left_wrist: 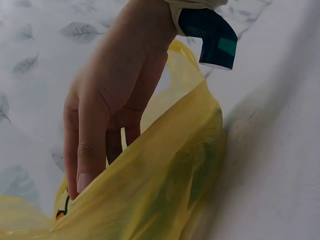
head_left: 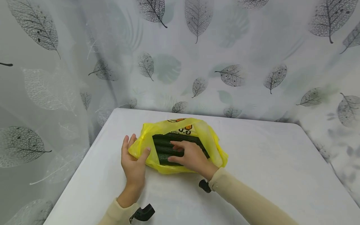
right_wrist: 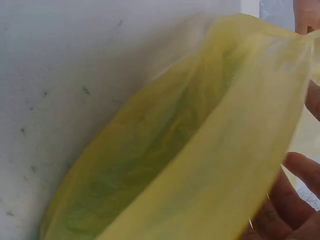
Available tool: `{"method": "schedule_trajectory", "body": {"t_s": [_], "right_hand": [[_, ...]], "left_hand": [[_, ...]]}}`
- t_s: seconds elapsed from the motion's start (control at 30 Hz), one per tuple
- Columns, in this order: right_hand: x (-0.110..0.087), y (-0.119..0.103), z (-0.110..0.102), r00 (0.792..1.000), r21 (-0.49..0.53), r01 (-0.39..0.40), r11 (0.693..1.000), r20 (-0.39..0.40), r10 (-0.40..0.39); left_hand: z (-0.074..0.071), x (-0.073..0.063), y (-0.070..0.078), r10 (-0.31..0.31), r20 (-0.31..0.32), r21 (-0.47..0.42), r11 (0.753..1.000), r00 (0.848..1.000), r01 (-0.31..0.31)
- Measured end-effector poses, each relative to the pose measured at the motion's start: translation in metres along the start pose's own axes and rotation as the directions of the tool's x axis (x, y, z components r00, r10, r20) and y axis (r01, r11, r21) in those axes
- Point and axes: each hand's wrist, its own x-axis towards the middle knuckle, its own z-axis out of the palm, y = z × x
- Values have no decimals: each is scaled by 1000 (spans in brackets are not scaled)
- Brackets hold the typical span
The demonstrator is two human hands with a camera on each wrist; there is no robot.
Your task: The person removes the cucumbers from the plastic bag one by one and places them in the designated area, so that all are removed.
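A yellow plastic bag [head_left: 215, 147] lies on its side with its mouth spread wide. Several dark green cucumbers [head_left: 163, 149] are side by side inside it. My left hand [head_left: 134, 168] holds the bag's left edge, thumb over the rim and fingers behind the plastic. Over the cucumbers, within the mouth, is my right hand [head_left: 192, 156], its thumb and index finger spread apart and nothing between them. In the left wrist view, the right hand [left_wrist: 115, 90] reaches down behind the bag's near wall [left_wrist: 150, 175], which hides its fingertips. Green shows through the plastic [right_wrist: 130, 160] in the right wrist view.
A white table [head_left: 261, 156] carries the bag. Behind and beside it hangs a pale curtain [head_left: 247, 47] with a leaf print. Black wrist cameras [head_left: 144, 212] are strapped at both cuffs.
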Motion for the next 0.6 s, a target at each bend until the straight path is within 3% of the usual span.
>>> {"method": "schedule_trajectory", "body": {"t_s": [0.17, 0.4, 0.6], "right_hand": [[-2, 3, 4, 1000, -23, -17, 1000, 5, 18], [-2, 10, 10, 1000, -72, -25, 997, 17, 26], [-3, 13, 14, 999, -82, -29, 996, 33, 32]], "left_hand": [[4, -3, -8, -111, 9, 19, 994, 994, 111], [8, -8, -17, -239, 6, 144, 961, 971, 236], [10, -10, -21, -258, 9, 184, 950, 966, 252]]}}
